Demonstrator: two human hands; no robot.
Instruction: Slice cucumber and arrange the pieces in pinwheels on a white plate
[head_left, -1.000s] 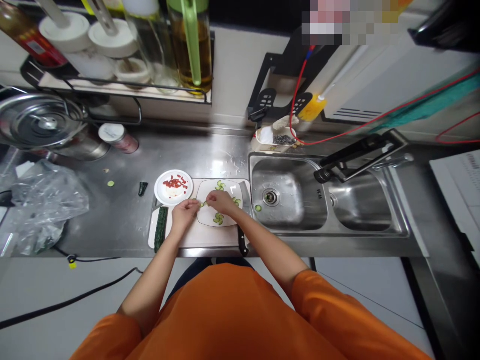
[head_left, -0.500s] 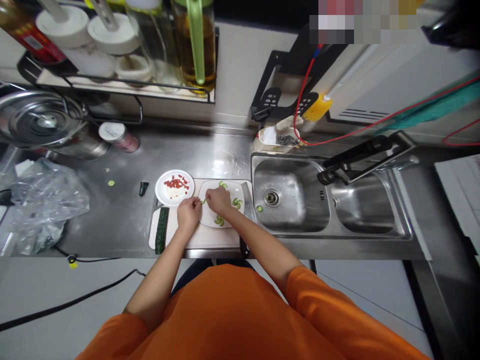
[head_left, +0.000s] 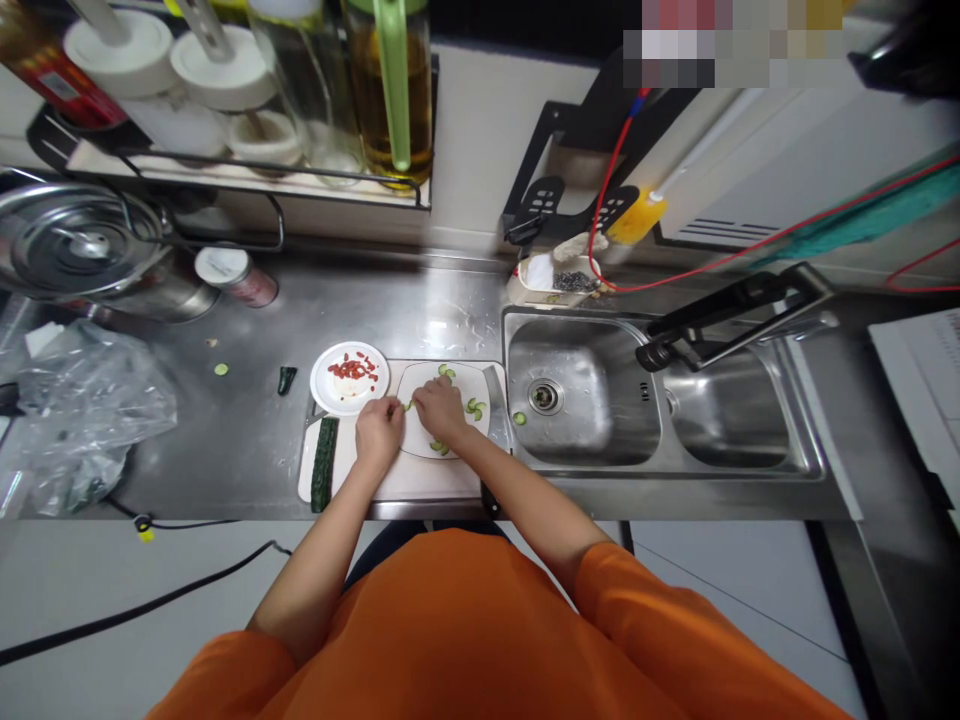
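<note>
From beside the stainless-steel counter (head_left: 225, 430), I am observing a person's two bare hands meeting over the left part of a white, rounded-square plate with a thin dark edge line (head_left: 469, 382). The left hand (head_left: 379, 432) is bending its fingers toward a small green slice (head_left: 408, 406); the right hand (head_left: 442, 410) is reaching the same slice from the opposite side, presumably because so slight a piece is needing fingertip control. Whether either hand is gripping it or merely touching it, I cannot tell. Three curved clusters of pale-green, dark-skinned slices are occupying the plate's far (head_left: 446, 371), right (head_left: 475, 408) and near (head_left: 439, 447) parts, the spacing appearing deliberate. The plate is resting on a pale, rectangular cutting board (head_left: 405, 485), probably for closeness to the hands. A dark-green, bumpy cucumber length (head_left: 323, 465) is lying along the board's left side, seemingly out of the fingers' way. A round white plate (head_left: 319, 390) is holding small red pieces (head_left: 352, 367) within easy reach. A black-handled steel knife (head_left: 496, 395) is lying along the board's right side, partly under the right forearm.
</note>
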